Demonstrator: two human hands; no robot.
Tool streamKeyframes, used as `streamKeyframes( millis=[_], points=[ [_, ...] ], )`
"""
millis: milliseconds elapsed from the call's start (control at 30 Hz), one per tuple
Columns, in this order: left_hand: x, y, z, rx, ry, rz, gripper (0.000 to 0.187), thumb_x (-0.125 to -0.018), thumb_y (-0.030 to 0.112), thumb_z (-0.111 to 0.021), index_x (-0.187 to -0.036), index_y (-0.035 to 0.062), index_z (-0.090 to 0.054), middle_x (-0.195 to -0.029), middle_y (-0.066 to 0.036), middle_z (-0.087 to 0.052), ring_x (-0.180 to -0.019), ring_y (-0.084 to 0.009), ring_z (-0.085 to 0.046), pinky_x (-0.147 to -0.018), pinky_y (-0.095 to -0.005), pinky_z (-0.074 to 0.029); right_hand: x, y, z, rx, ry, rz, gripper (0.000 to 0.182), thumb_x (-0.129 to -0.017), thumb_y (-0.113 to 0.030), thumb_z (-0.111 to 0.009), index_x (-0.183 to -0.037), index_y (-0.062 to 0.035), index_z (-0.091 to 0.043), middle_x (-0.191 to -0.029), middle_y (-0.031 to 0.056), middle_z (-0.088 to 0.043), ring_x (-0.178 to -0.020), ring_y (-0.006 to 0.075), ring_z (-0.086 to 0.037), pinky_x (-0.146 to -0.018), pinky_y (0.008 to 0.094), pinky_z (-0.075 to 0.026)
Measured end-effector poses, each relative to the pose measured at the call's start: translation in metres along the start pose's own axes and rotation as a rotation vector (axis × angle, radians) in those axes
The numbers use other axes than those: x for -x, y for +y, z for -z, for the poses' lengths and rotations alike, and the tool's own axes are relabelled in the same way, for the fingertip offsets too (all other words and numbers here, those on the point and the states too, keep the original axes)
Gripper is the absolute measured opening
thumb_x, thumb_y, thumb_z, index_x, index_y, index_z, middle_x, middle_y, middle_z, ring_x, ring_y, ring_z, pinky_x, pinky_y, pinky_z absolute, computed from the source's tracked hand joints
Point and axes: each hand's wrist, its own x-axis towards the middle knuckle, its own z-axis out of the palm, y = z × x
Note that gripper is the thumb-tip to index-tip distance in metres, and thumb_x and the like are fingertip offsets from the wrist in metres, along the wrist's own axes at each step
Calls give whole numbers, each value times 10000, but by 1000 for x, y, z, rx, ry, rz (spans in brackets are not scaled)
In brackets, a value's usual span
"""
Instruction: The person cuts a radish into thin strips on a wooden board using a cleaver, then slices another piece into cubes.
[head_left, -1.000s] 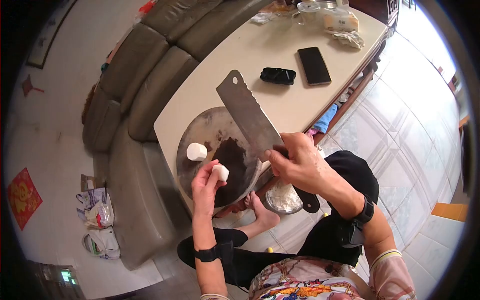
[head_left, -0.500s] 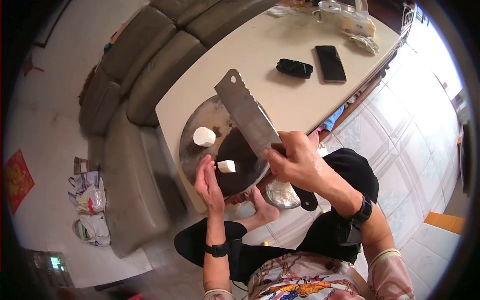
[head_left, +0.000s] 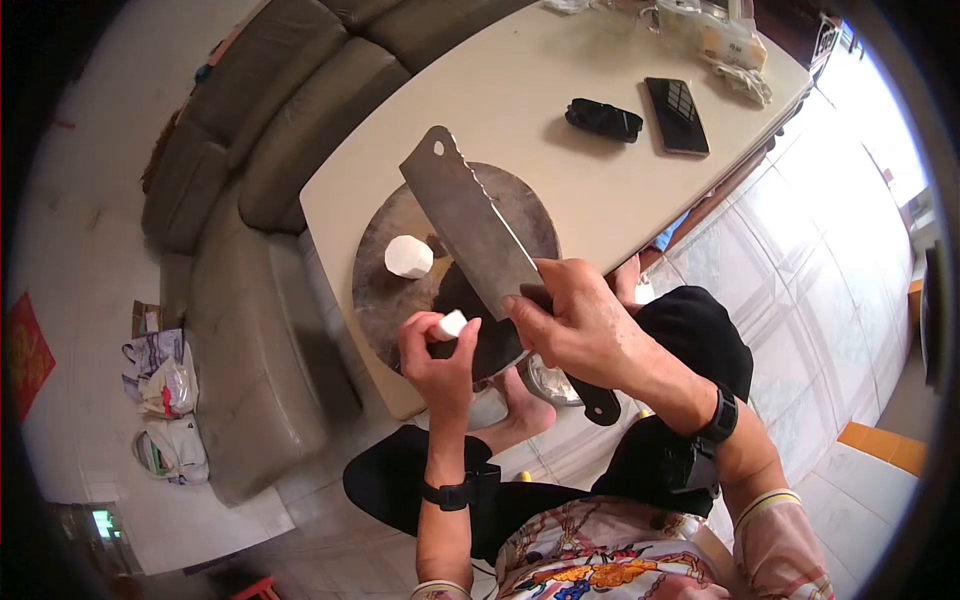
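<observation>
My right hand [head_left: 585, 325] grips a broad cleaver [head_left: 470, 225] by its black handle, the blade slanting up and left over the round cutting board [head_left: 375, 310]. My left hand [head_left: 437, 365] pinches a small white block [head_left: 449, 325], which looks like peeled root vegetable, between thumb and fingers above the board's near part. Farther back on the board stands a larger white faceted chunk [head_left: 409, 257]. A dark wet patch covers much of the board's near right side.
The board lies on a cream table [head_left: 460, 100]. A black glasses-like object [head_left: 604, 120] and a phone [head_left: 677, 116] lie farther back. Below the cleaver handle is a bowl [head_left: 550, 380] with pale bits. A grey sofa [head_left: 265, 330] runs along the left.
My left hand has gone from lying beside the small white block to pinching it. The cleaver has shifted slightly left with my right hand.
</observation>
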Motion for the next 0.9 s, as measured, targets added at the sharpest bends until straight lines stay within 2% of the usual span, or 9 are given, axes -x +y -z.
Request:
streamKeyframes(
  millis=[33,100,167,233,500,567,667,733,900],
  points=[
    [2,-2,0,-1,-9,3,402,-729,62,-800,-1050,29,-562,-956,-51,-582,-808,-150,-565,-709,-264,-464,-1,2,0,52,-2,14,304,-882,-168,-577,-669,40,-513,-529,51,-554,-448,76,-491,-414,260,-379],
    [4,2,-2,171,102,270,317,-780,72,-775,-1022,15,-579,-945,-21,-562,-789,-105,-540,-697,-243,-457,-4,4,2,32,-15,-25,292,-879,-161,-562,-677,46,-519,-524,52,-548,-451,83,-491,-416,271,-379],
    [2,4,-3,237,127,255,255,-868,151,-714,-1041,-3,-608,-945,-20,-587,-797,-105,-549,-709,-247,-465,-6,7,3,13,-28,-57,282,-875,-153,-547,-685,53,-526,-519,54,-543,-455,89,-492,-418,282,-378],
    [2,1,1,267,107,267,272,-908,194,-672,-1074,-18,-628,-947,-55,-635,-804,-125,-575,-724,-259,-479,-10,12,-1,50,18,-25,299,-840,-150,-567,-710,115,-517,-546,252,-434,-487,316,-466,-513,440,-400],
    [0,-4,7,356,-5,362,206,-909,179,-669,-969,-19,-677,-930,-60,-660,-817,-129,-599,-733,-255,-485,-11,16,-5,-9,31,-59,296,-813,-147,-580,-698,119,-525,-563,277,-471,-536,393,-544,-534,459,-419],
    [2,-7,3,157,-64,153,144,-877,129,-698,-945,3,-683,-925,-71,-657,-813,-141,-603,-739,-262,-487,-11,16,-5,-14,38,-43,296,-810,-147,-583,-695,120,-527,-564,279,-474,-539,394,-547,-535,462,-420],
    [-2,0,-4,102,53,171,154,-899,130,-670,-899,-25,-673,-899,-61,-656,-805,-112,-578,-723,-254,-471,-11,13,0,-14,26,-38,286,-823,-142,-581,-715,119,-535,-545,248,-489,-507,339,-567,-510,443,-427],
    [-4,0,-6,56,128,150,170,-908,137,-658,-903,-33,-668,-893,-66,-646,-806,-120,-575,-717,-258,-470,-10,12,4,-70,10,-90,274,-876,-164,-557,-721,61,-537,-574,68,-580,-461,103,-545,-412,273,-438],
    [-1,-3,-9,-72,173,90,223,-942,171,-608,-909,-43,-659,-854,-81,-630,-780,-148,-579,-696,-292,-472,-7,6,13,-91,41,-114,270,-878,-168,-564,-722,52,-545,-586,64,-590,-469,102,-554,-420,264,-438]
  ],
)
